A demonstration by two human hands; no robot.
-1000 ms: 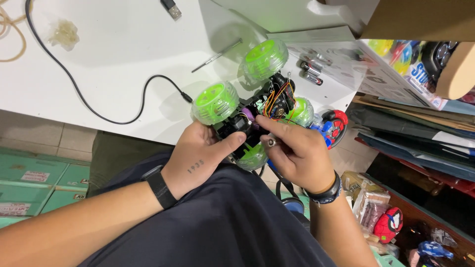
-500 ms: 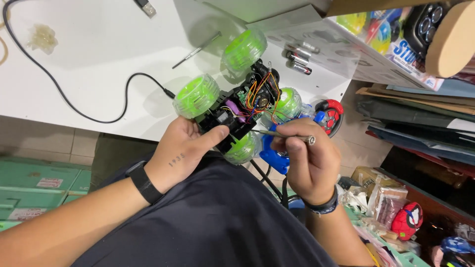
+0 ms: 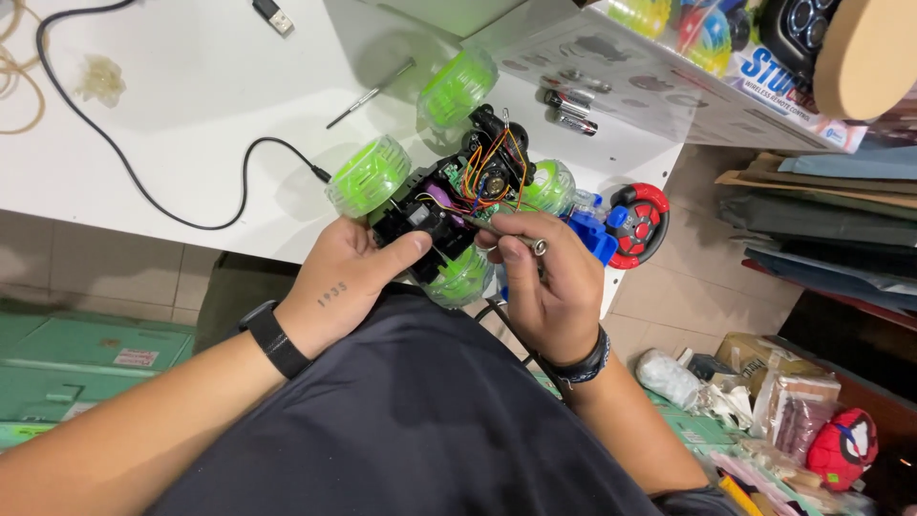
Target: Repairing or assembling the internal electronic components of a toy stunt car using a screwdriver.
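Head cam, nearest first: left hand clamped around the opened toy car to steady it over the lap at the surface edge, right hand pinching a thin metal tool, tip poked into the exposed wiring. Further back on the surface: loose batteries, black cable, probably parked clear of the work.

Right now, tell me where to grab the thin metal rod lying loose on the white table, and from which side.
Take the metal rod at its middle, from above, with a fingertip pinch across its width. It lies flat and slanted on the white table, bare surface on both sides, so nothing blocks that approach. The green wheel sits close to its upper end, so avoid that end.
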